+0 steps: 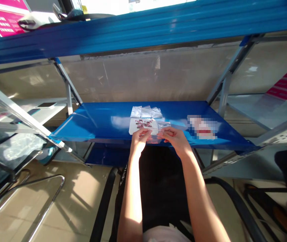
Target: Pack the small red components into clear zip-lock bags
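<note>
My left hand [141, 138] and my right hand [173, 137] are close together over the front edge of the blue shelf [100, 121]. The fingers of each are pinched on what looks like a small clear plastic bag [154, 138], stretched between them; its contents cannot be made out. Just beyond my left hand is a white tray [133, 127] bearing several small dark and pinkish pieces [144, 123]. Another clear plastic bag [164, 125] lies beside the tray, near my right fingers. Several flat clear bags [146, 111] overlap behind the tray.
A blurred-out pale and red item [202, 127] lies on the shelf's right side. Metal posts [69, 84] flank the shelf, and a blue beam [143, 30] crosses above. Chair armrests [105, 205] stand at both sides of my lap. A phone-like item [26, 115] rests on the left neighbouring shelf.
</note>
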Demonstrator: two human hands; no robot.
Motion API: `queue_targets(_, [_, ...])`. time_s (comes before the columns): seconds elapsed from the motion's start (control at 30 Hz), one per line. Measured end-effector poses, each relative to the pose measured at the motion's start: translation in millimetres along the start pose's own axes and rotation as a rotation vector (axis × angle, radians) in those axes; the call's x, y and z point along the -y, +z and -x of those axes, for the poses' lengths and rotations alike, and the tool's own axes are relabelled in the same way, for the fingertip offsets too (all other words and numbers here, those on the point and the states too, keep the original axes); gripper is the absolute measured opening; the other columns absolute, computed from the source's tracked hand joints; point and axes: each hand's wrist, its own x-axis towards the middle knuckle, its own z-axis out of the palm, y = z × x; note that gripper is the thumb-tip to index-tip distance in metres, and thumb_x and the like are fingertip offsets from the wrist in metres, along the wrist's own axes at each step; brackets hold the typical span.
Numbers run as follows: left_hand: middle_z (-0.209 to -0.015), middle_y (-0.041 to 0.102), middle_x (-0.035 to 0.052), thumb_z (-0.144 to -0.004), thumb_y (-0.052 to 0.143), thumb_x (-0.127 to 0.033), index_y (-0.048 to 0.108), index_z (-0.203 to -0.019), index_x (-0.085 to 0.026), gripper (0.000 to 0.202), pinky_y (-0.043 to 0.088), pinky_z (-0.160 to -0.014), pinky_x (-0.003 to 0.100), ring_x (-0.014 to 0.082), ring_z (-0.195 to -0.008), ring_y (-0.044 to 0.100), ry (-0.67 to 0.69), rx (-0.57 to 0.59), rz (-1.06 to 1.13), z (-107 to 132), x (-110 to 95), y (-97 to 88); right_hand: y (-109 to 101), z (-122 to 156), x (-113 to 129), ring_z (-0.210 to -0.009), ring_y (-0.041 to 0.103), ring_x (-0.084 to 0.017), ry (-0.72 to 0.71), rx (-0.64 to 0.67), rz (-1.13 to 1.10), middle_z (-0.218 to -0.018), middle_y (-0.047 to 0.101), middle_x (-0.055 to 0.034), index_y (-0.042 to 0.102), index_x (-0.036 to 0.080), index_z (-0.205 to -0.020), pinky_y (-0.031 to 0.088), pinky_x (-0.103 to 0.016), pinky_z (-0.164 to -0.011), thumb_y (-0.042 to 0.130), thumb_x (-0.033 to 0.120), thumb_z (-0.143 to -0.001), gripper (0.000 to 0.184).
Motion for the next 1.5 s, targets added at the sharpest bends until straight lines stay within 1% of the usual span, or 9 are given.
queue_targets(0.2, [-0.078,0.072,0.0028,-0.084,0.073,-0.058,0.073,-0.099,-0.018,0.043,0.059,-0.068,0.03,0.0194,-0.07,0.073,-0.002,0.04,-0.056,2.3,0.8,10.7,-9.4,-0.6,-2.5,-0.074,0.073,-0.025,-0.04,-0.025,0.019,-0.075,0.076,-0.0056,0.074,0.021,-0.086,0.051,-0.031,-0.058,0.088,0.055,-0.067,0.042])
queue_targets(0.37, [-0.077,0.073,0.0024,-0.091,0.068,-0.052,0.073,-0.096,-0.019,0.034,0.057,-0.077,0.029,0.0185,-0.075,0.074,0.11,0.023,-0.093,5.5,-0.2,14.5,-10.8,-2.6,-4.9,-0.078,0.074,-0.025,-0.037,0.001,-0.035,-0.076,0.076,-0.0064,0.074,0.02,-0.087,0.049,-0.029,-0.058,0.089,0.054,-0.068,0.041])
queue_targets(0.53, [-0.083,0.076,0.0037,-0.093,0.065,-0.046,0.074,-0.095,-0.019,0.029,0.055,-0.079,0.029,0.0185,-0.079,0.074,0.115,0.005,-0.139,10.1,-4.8,15.2,-6.8,-0.6,-2.0,-0.071,0.071,-0.023,-0.104,-0.021,-0.01,-0.076,0.075,-0.0056,0.075,0.02,-0.087,0.046,-0.029,-0.057,0.085,0.051,-0.073,0.035])
queue_targets(0.73, [-0.078,0.074,0.0029,-0.091,0.066,-0.045,0.072,-0.091,-0.019,0.026,0.056,-0.081,0.029,0.0196,-0.08,0.074,0.137,-0.036,-0.084,6.8,-2.9,18.3,-0.4,-1.1,-2.5,-0.066,0.069,-0.023,-0.195,-0.088,0.057,-0.069,0.071,-0.0028,0.07,0.022,-0.079,0.047,-0.032,-0.059,0.078,0.045,-0.079,0.024])
queue_targets(0.87, [-0.082,0.076,0.0046,-0.089,0.068,-0.05,0.073,-0.096,-0.019,0.032,0.056,-0.078,0.029,0.0205,-0.082,0.074,0.099,0.007,-0.086,3.1,-0.8,19.3,0.7,-0.7,-1.4,-0.066,0.066,-0.02,-0.187,-0.056,0.055,-0.07,0.07,-0.0022,0.065,0.023,-0.077,0.043,-0.03,-0.058,0.076,0.046,-0.081,0.027])
queue_targets(1.07, [-0.084,0.076,0.0053,-0.093,0.065,-0.05,0.074,-0.098,-0.018,0.033,0.055,-0.078,0.029,0.0207,-0.083,0.073,0.18,-0.012,-0.174,4.8,-4.5,21.0,2.0,0.2,-3.2,-0.066,0.064,-0.019,-0.136,0.032,0.068,-0.072,0.07,-0.0028,0.066,0.022,-0.084,0.041,-0.028,-0.055,0.076,0.058,-0.081,0.037])
queue_targets(1.23, [-0.08,0.075,0.0052,-0.095,0.063,-0.048,0.075,-0.097,-0.019,0.031,0.055,-0.078,0.03,0.0212,-0.08,0.073,0.198,-0.038,-0.237,5.3,0.2,20.9,0.4,-0.4,-5.5,-0.069,0.068,-0.021,-0.127,0.035,0.029,-0.073,0.07,-0.0026,0.066,0.022,-0.085,0.047,-0.029,-0.058,0.08,0.057,-0.078,0.038])
queue_targets(1.37, [-0.084,0.077,0.0055,-0.098,0.061,-0.047,0.075,-0.098,-0.019,0.031,0.056,-0.082,0.03,0.0211,-0.083,0.073,0.228,-0.034,-0.244,9.0,0.5,22.9,-4.4,-0.9,-4.7,-0.071,0.068,-0.021,-0.224,0.045,0.046,-0.08,0.072,-0.003,0.069,0.023,-0.083,0.054,-0.034,-0.067,0.082,0.048,-0.079,0.029])
queue_targets(1.5, [-0.093,0.078,0.0061,-0.098,0.061,-0.049,0.075,-0.101,-0.02,0.032,0.055,-0.083,0.03,0.0222,-0.092,0.074,0.229,0.025,-0.223,14.2,-8.8,26.1,-9.1,0.7,0.3,-0.071,0.066,-0.021,-0.286,-0.011,0.061,-0.082,0.072,-0.0037,0.068,0.024,-0.083,0.056,-0.035,-0.068,0.081,0.049,-0.08,0.028])
